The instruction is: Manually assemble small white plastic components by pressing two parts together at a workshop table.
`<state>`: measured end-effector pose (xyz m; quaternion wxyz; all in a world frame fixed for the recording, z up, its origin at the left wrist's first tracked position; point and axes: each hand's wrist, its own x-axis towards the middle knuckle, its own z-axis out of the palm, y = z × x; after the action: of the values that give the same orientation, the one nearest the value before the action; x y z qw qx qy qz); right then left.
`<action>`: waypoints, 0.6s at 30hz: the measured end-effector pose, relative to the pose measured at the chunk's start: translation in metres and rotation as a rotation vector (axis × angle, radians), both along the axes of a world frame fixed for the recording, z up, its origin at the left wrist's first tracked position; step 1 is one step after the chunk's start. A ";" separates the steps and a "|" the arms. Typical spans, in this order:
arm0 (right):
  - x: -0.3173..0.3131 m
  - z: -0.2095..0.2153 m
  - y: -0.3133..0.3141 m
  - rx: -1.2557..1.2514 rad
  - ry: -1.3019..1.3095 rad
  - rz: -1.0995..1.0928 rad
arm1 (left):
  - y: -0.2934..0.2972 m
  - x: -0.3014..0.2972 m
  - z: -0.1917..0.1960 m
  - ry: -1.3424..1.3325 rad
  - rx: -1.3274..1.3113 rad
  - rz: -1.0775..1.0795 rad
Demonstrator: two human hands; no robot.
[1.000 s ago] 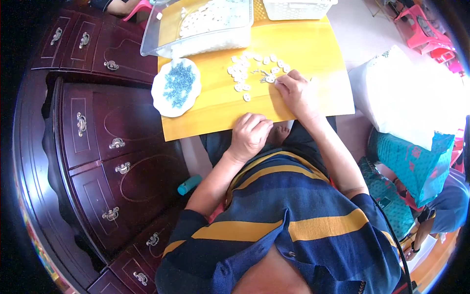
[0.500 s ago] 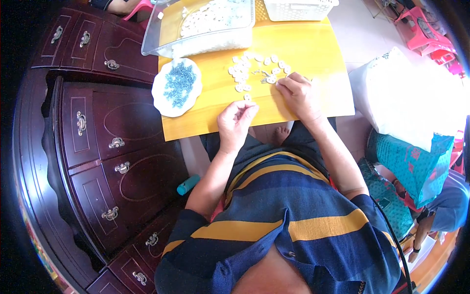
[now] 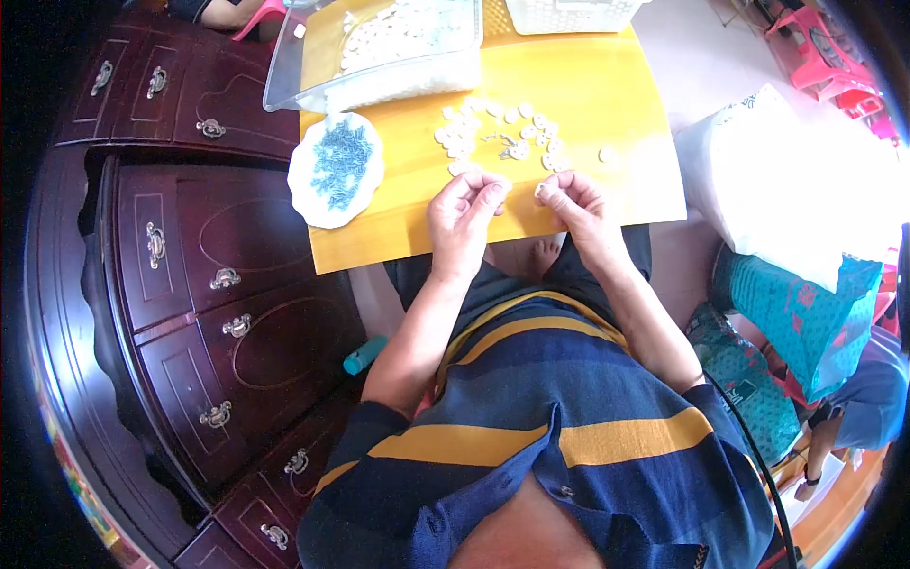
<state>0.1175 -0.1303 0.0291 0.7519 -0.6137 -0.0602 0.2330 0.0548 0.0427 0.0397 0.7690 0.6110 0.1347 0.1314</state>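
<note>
My right hand [image 3: 585, 216] pinches a small white disc [image 3: 541, 190] between thumb and fingertips, above the near part of the yellow table. My left hand [image 3: 464, 223] is closed in a pinch just to its left; whatever is between those fingertips is too small to make out. Beyond both hands lies a loose ring of white round pieces with small holes [image 3: 459, 142]. A few small metal screws [image 3: 505, 145] lie in the middle of the ring. Off by itself at the right is one more white piece [image 3: 607, 154].
A white scalloped plate [image 3: 300, 194] of blue-grey screws stands at the table's left edge. Behind it is a clear plastic bin [image 3: 379, 97] of white pieces, with a white basket [image 3: 569, 21] alongside. Dark wooden drawers [image 3: 227, 228] flank the left; a large white sack [image 3: 787, 180] stands right.
My right hand has drawn back toward me from the loose pieces and now shows a white disc in its pinch. The left hand has moved slightly right and away from me.
</note>
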 end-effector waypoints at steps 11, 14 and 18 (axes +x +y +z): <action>-0.008 0.009 0.004 0.199 0.219 0.032 | -0.012 0.001 -0.003 0.025 0.004 -0.061; -0.007 0.007 0.004 0.226 0.204 0.040 | -0.012 0.001 -0.003 0.033 0.018 -0.058; -0.009 0.007 0.006 0.294 0.196 0.046 | -0.010 0.001 -0.005 0.043 0.026 -0.057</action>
<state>0.1089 -0.1239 0.0363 0.8304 -0.4699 -0.0341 0.2975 0.0556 0.0322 0.0348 0.7613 0.6272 0.1320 0.0978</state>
